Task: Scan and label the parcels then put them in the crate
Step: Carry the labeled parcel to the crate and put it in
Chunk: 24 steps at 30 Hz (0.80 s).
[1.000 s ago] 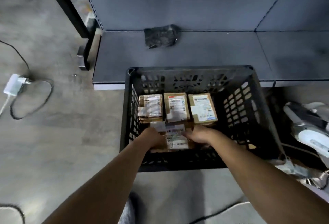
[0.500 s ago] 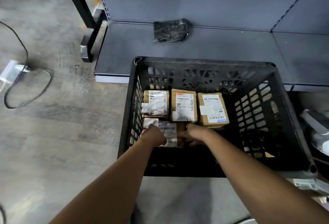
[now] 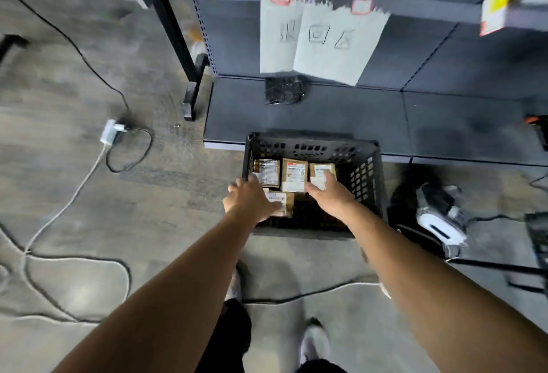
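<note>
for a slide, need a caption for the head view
Left hand and right hand, open, above a black crate holding four labelled parcels

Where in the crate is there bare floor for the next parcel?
Bare floor of the crate shows in the front row, between the front-left parcel and the right wall, partly under the right hand. A narrower strip lies between the back-right parcel and that wall. The back row is crowded: three parcels side by side.

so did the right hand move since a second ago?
Yes. The right hand has come off the front parcel, shifting toward the back-right parcel in the crate.
</note>
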### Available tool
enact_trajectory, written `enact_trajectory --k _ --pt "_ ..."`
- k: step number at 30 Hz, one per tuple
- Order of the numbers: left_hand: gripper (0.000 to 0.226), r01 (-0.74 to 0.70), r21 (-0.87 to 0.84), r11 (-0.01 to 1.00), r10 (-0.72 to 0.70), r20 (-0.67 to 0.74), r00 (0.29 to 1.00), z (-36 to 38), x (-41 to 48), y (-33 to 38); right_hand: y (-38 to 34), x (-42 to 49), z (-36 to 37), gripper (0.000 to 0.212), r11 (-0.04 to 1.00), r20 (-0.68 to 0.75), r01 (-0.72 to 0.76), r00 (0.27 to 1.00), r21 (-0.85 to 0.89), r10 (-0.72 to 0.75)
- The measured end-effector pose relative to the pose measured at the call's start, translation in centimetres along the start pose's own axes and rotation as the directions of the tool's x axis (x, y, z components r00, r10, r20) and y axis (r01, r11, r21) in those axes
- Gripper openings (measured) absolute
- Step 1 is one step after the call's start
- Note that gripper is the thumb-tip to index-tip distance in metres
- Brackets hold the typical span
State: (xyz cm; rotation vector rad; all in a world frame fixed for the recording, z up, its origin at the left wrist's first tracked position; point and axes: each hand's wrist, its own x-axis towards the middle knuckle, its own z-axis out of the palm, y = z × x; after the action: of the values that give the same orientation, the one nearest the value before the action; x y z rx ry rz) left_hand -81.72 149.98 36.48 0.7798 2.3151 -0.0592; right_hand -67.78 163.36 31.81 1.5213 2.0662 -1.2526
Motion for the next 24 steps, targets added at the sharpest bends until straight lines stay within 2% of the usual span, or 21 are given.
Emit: enact_trajectory --k 5,8,12,16,20,24 --pt "0.095 -0.013 -0.077 0.997 0.004 -0.12 0.993 -10.6 -13.2 0.2 -6.8 -14.4 -6.9 0.081 0.992 -0.087 0.119 0.989 -0.046 -0.122" --pt "0.102 -0.084 -0.081 0.993 0.064 -0.225 0.972 -15.2 -19.0 -0.7 -10.8 -21.1 -9.2 0.083 0.977 -0.135 0.194 0.97 -0.082 -0.204" --pt "0.112 -0.204 0.006 0.979 0.193 -0.353 0.915 -19.6 -24.1 -3.7 -15.8 -28.1 -10.0 0.082 0.954 -0.215 0.277 0.931 -0.113 -0.296" --pt "0.112 -0.256 0.16 0.953 0.299 -0.377 0.877 -23.5 -28.1 -10.3 -22.5 -33.7 -8.6 0.082 0.896 -0.256 0.32 0.879 -0.309 -0.402" --pt "0.111 -0.271 0.236 0.933 0.355 -0.488 0.797 -27.9 -29.8 -19.4 -30.7 -37.5 -4.6 0.082 0.843 -0.305 0.366 0.813 -0.394 -0.496" --pt "0.107 -0.219 0.252 0.943 0.32 -0.497 0.807 -32.4 -31.0 -27.5 -38.6 -40.6 0.0 0.082 0.819 -0.317 0.397 0.78 -0.415 -0.539"
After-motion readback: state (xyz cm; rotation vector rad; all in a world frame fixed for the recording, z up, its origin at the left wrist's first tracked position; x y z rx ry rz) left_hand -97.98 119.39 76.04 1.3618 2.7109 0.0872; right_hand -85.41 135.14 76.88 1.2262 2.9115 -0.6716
